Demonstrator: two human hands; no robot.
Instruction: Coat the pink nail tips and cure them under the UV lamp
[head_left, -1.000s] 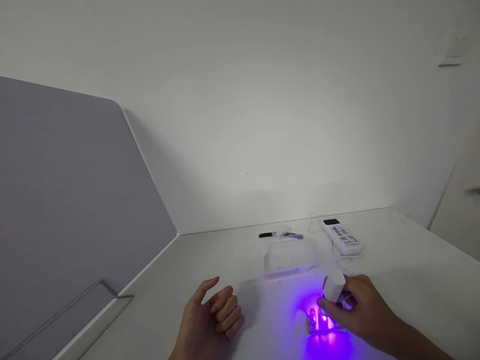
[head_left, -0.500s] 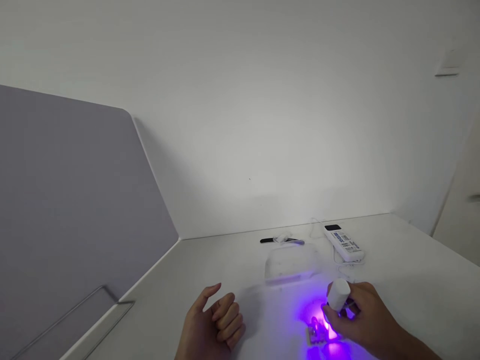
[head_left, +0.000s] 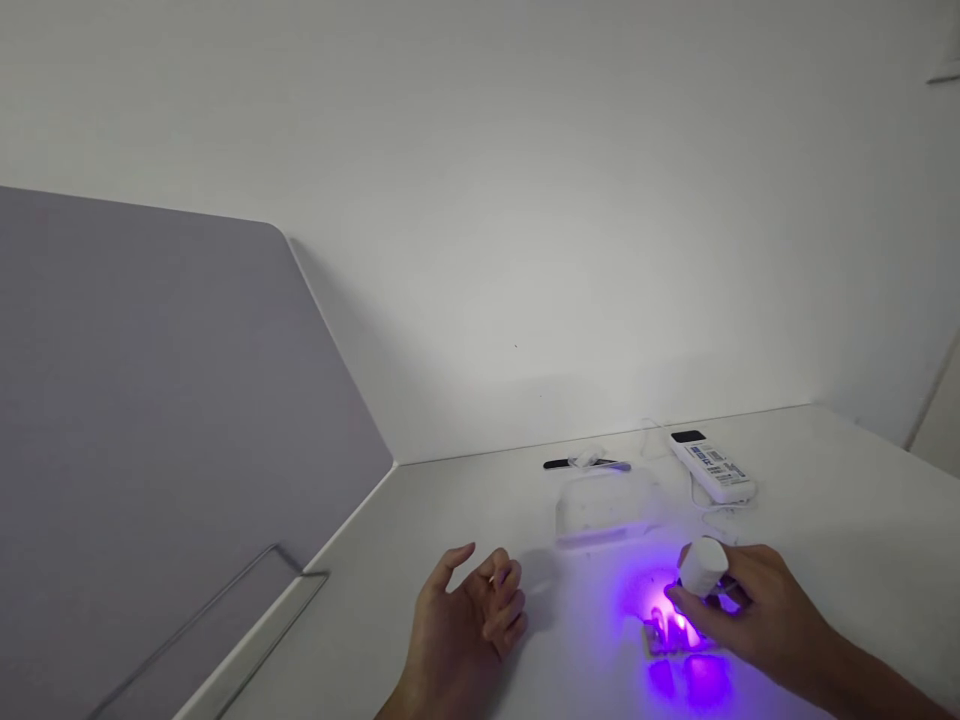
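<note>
My right hand [head_left: 757,610] is closed around a small white lamp [head_left: 702,567] that throws violet light down onto a small card with several fake nails [head_left: 670,634] on the white table [head_left: 825,520]. My left hand [head_left: 469,625] rests palm up on the table to the left of the glow. Its fingers are loosely curled and nothing is in them. A clear plastic box [head_left: 602,505] lies just beyond the lit patch.
A white remote control [head_left: 711,466] lies at the back right with a thin white cable beside it. A dark nail file and small tools [head_left: 587,463] lie against the wall. A grey partition [head_left: 150,440] with a metal rail stands on the left.
The view has shifted, so everything sits a little further right. My left fingers have uncurled slightly. My right hand keeps the lamp over the nails.
</note>
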